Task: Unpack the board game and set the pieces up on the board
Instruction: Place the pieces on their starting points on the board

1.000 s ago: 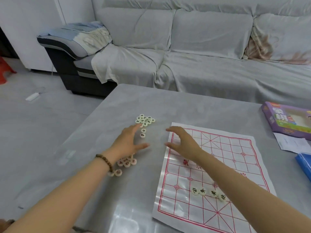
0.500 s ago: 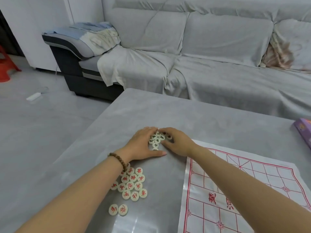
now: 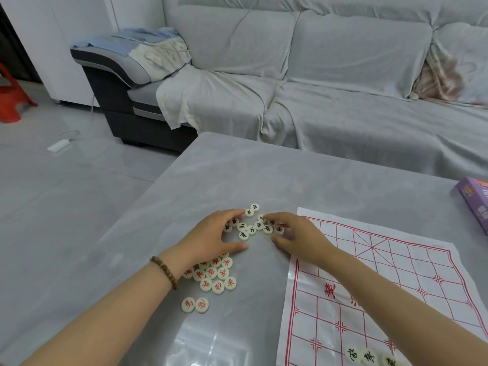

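Both hands corral the black-lettered pieces [image 3: 253,225] on the worktop [image 3: 264,180], left of the board [image 3: 396,273].
Your left hand [image 3: 211,240] and right hand [image 3: 298,237] are spread loose, gripping nothing; sweep carelessly and pieces scatter into the red-lettered pieces [image 3: 214,276].

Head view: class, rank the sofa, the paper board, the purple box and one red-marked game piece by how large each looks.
1. Sofa
2. Paper board, though nearer the camera
3. Purple box, cut off by the frame, so unsure
4. Red-marked game piece
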### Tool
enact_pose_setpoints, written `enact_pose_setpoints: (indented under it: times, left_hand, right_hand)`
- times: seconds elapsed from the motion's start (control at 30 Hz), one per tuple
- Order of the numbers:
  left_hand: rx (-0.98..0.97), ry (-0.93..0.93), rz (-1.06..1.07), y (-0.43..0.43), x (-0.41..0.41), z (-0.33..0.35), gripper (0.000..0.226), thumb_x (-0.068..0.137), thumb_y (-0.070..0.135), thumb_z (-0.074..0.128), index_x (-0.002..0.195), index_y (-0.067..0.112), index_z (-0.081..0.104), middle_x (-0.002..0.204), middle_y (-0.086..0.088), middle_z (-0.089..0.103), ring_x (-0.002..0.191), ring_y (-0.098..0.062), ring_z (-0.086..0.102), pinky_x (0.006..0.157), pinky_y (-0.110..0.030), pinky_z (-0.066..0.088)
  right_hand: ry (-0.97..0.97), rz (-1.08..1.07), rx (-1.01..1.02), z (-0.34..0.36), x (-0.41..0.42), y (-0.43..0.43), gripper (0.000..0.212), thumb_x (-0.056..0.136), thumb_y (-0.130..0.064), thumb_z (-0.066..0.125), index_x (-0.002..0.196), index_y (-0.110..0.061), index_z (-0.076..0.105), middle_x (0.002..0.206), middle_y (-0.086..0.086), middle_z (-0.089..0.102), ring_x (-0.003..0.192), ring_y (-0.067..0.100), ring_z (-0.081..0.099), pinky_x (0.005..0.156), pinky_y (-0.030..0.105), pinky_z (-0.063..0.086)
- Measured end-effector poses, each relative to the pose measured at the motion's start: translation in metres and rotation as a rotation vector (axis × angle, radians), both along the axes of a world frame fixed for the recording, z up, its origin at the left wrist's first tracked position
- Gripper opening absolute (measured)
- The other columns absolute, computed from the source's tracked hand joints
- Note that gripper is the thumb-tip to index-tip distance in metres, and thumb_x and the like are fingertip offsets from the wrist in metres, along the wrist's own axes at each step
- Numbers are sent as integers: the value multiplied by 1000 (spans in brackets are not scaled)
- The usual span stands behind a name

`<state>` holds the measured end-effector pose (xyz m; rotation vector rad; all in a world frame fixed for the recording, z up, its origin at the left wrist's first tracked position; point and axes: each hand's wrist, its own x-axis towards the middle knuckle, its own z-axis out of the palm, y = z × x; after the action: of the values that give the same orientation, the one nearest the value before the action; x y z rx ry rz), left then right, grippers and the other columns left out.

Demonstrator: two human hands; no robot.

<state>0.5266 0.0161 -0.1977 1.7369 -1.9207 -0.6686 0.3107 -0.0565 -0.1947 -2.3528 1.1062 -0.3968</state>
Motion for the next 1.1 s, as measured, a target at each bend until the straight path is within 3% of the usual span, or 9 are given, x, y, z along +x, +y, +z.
enact_pose_setpoints:
  times: [0.07, 0.2, 0.33, 0.53, 0.8, 0.97, 1.1]
  left_hand:
    - [2, 8, 14, 2, 3, 1, 63, 78, 41, 71, 135, 35, 43, 129, 21, 49, 117, 1, 44, 98, -17, 37]
    - [6, 92, 70, 4, 6, 1, 43, 85, 27, 67, 126, 31, 54, 113, 22, 59, 103, 3, 54, 91, -16, 45]
    - [-19, 118, 119, 1, 9, -2, 35, 84, 24, 68, 117, 31, 60, 101, 20, 64, 92, 3, 58, 76, -9, 45]
    - [-62, 181, 186, 0, 10, -8, 29, 80, 26, 73, 106, 36, 63, 95, 17, 68, 89, 1, 60, 79, -12, 48]
    - [-105, 257, 217, 5, 0, 3, 31, 78, 25, 75, 106, 33, 65, 93, 15, 69, 83, 3, 61, 77, -13, 49]
    - [-126, 375, 184, 26, -33, 24, 30, 76, 18, 77, 101, 31, 68, 91, 10, 70, 81, -4, 63, 77, -14, 50]
    - [-79, 400, 89, 55, -88, 33, 32, 77, 18, 76, 102, 34, 65, 92, 12, 69, 82, -5, 62, 79, -17, 51]
  right_hand:
    - [-10, -10, 9, 1, -2, 3, 44, 84, -10, 58, 124, -27, 56, 120, -12, 60, 106, 4, 55, 82, 6, 38]
    - [-88, -61, 38, 0, 0, 5, 31, 84, -9, 61, 110, -25, 63, 109, -10, 66, 101, 6, 60, 89, 22, 49]
    - [-164, -104, 44, -4, 2, 6, 25, 82, -12, 66, 103, -26, 65, 102, -11, 67, 95, 3, 61, 88, 23, 50]
    - [-202, -139, 14, -8, 6, 4, 23, 80, -13, 69, 100, -24, 67, 94, -12, 68, 89, 3, 63, 86, 23, 50]
    - [-129, -93, -9, -1, 11, 2, 23, 79, -13, 69, 100, -21, 64, 92, -8, 68, 83, 9, 61, 78, 21, 48]
    - [-330, -147, 65, 12, -22, 28, 24, 78, -7, 72, 97, -19, 64, 90, -8, 68, 81, 10, 63, 76, 20, 51]
    - [-404, -245, 90, 29, -79, 72, 23, 78, -11, 74, 97, -20, 65, 90, -10, 68, 78, 2, 63, 74, 12, 51]
